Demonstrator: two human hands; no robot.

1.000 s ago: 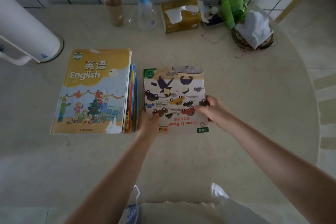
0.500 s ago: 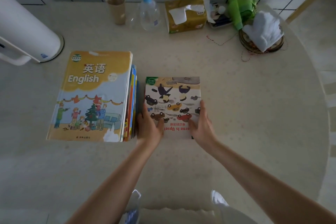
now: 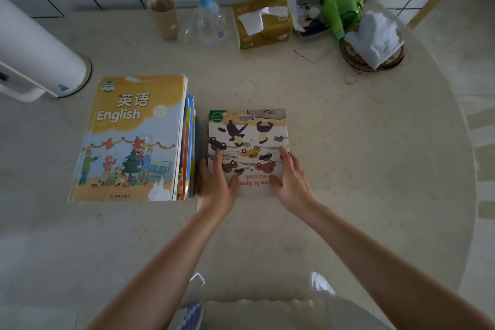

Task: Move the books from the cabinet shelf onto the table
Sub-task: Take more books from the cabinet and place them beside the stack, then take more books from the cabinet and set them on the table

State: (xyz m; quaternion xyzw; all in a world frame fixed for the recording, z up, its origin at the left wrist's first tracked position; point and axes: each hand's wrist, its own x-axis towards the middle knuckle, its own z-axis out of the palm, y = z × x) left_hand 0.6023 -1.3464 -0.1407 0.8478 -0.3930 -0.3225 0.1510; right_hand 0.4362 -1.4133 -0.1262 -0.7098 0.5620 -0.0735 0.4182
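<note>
A small picture book with cars and birds on its cover (image 3: 247,139) lies upside down to me on the beige table (image 3: 348,169), on top of a short pile. My left hand (image 3: 217,182) rests flat on its near left corner, fingers spread. My right hand (image 3: 290,179) lies on its near right corner, thumb on the cover. To the left stands a taller stack topped by a yellow English textbook (image 3: 131,139), with coloured book edges showing along its right side. The cabinet shelf is out of view.
A white cylindrical appliance (image 3: 34,53) stands at the far left. Along the tiled wall are a cardboard tube (image 3: 163,17), a pump bottle (image 3: 209,19), a tissue box (image 3: 261,21), a green object (image 3: 341,5) and a basket with a white cloth (image 3: 375,40). The table's round edge curves at right.
The picture book has been set down straight beside the stack. Both hands have shifted from gripping its sides to lying flat on its near corners.
</note>
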